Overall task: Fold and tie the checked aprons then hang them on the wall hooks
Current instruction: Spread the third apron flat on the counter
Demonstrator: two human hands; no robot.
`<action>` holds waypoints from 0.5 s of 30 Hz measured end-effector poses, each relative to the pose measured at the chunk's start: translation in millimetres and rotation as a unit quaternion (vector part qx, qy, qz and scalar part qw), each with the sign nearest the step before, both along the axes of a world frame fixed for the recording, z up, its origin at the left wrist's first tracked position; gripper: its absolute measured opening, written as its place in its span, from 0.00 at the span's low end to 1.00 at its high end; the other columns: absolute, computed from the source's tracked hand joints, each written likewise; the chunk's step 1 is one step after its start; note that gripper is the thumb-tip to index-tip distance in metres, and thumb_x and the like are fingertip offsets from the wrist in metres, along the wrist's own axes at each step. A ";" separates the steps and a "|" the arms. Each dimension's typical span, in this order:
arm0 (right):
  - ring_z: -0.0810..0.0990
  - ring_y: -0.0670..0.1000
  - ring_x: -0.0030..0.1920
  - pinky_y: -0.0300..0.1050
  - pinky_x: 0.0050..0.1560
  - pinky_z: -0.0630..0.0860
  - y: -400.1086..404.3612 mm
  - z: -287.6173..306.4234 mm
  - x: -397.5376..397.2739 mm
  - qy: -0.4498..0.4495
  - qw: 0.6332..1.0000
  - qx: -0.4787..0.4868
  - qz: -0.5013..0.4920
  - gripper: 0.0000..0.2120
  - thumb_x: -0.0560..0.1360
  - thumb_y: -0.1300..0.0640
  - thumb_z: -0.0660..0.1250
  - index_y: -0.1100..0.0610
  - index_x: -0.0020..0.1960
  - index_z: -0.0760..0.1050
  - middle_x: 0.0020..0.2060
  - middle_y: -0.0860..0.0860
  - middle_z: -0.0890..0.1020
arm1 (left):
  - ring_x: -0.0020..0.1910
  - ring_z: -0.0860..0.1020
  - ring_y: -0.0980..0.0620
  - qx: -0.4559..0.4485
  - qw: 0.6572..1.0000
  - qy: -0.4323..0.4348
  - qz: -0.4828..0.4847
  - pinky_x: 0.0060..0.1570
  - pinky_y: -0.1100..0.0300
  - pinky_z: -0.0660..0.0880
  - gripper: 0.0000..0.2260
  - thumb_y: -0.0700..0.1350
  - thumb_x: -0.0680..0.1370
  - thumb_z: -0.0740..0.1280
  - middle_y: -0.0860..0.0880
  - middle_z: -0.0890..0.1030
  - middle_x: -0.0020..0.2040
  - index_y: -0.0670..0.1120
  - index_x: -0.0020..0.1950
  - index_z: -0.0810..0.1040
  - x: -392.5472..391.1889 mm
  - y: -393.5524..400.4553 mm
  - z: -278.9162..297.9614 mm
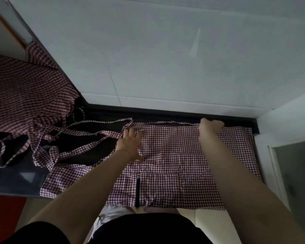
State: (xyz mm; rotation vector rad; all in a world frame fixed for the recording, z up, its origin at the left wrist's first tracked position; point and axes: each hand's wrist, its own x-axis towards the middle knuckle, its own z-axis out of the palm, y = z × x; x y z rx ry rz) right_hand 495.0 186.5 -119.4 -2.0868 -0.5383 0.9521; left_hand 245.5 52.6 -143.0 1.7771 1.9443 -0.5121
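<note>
The left hand [131, 144] was laid flat, fingers spread, on the red-and-white checked cotton apron [174, 166]; the right hand [210, 126] was curled over its far edge, apparently pinching the hem. The apron was spread on the dark countertop [16, 180], long axis left-right, thin checked ties [63, 138] trailing left. The cloth was judged light, limp and best taken at edges or corners.

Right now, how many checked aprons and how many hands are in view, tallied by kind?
Checked aprons: 2, the apron spread flat on the counter and the bunched apron at the left.
Hands: 2, the left hand pressing flat on the spread apron, and the right hand gripping its far edge.
Total: 4
</note>
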 end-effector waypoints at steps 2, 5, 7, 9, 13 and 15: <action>0.81 0.55 0.52 0.48 0.53 0.79 -17.1 -10.5 -19.0 -0.147 0.962 0.003 0.231 0.12 0.75 0.65 0.68 0.59 0.57 0.74 0.54 0.56 0.80 | 0.79 0.46 0.39 0.012 1.000 -0.009 0.000 0.72 0.39 0.63 0.52 0.68 0.66 0.74 0.42 0.45 0.80 0.52 0.80 0.48 -0.9 -3.3 -3.2; 0.76 0.53 0.59 0.49 0.59 0.76 -54.8 -32.7 -35.6 -0.266 0.805 -0.005 0.531 0.15 0.75 0.57 0.70 0.55 0.61 0.75 0.60 0.54 0.76 | 0.79 0.37 0.38 0.029 0.999 -0.012 0.013 0.76 0.38 0.50 0.53 0.71 0.67 0.70 0.43 0.38 0.81 0.55 0.81 0.44 -4.4 -9.7 -11.0; 0.69 0.55 0.67 0.54 0.63 0.73 -68.4 -42.0 -34.8 -0.341 0.740 -0.031 0.580 0.24 0.74 0.51 0.71 0.53 0.68 0.70 0.68 0.54 0.70 | 0.78 0.35 0.38 0.023 1.000 -0.010 0.018 0.76 0.38 0.49 0.54 0.72 0.65 0.70 0.43 0.37 0.80 0.57 0.81 0.43 -8.3 -11.4 -13.8; 0.68 0.55 0.68 0.56 0.63 0.73 -72.7 -43.2 -37.2 -0.377 0.728 -0.055 0.571 0.25 0.75 0.50 0.69 0.53 0.69 0.69 0.69 0.54 0.69 | 0.78 0.36 0.38 0.012 1.000 -0.004 0.001 0.75 0.37 0.51 0.55 0.74 0.64 0.69 0.44 0.38 0.81 0.58 0.80 0.42 -11.9 -12.1 -13.9; 0.72 0.57 0.64 0.55 0.63 0.71 -65.3 -28.6 -54.8 -0.422 0.728 -0.055 0.538 0.19 0.78 0.55 0.65 0.59 0.67 0.70 0.63 0.56 0.73 | 0.79 0.48 0.40 0.086 0.996 -0.020 0.005 0.75 0.40 0.53 0.43 0.71 0.71 0.65 0.42 0.50 0.80 0.54 0.79 0.53 -12.5 -21.9 -12.3; 0.74 0.56 0.61 0.53 0.60 0.71 -61.1 -24.5 -73.7 -0.429 0.714 0.024 0.553 0.15 0.78 0.58 0.64 0.59 0.64 0.73 0.59 0.55 0.76 | 0.75 0.59 0.43 0.167 0.985 -0.037 0.030 0.74 0.45 0.59 0.31 0.63 0.76 0.66 0.43 0.62 0.75 0.50 0.74 0.65 -16.5 -25.3 -12.9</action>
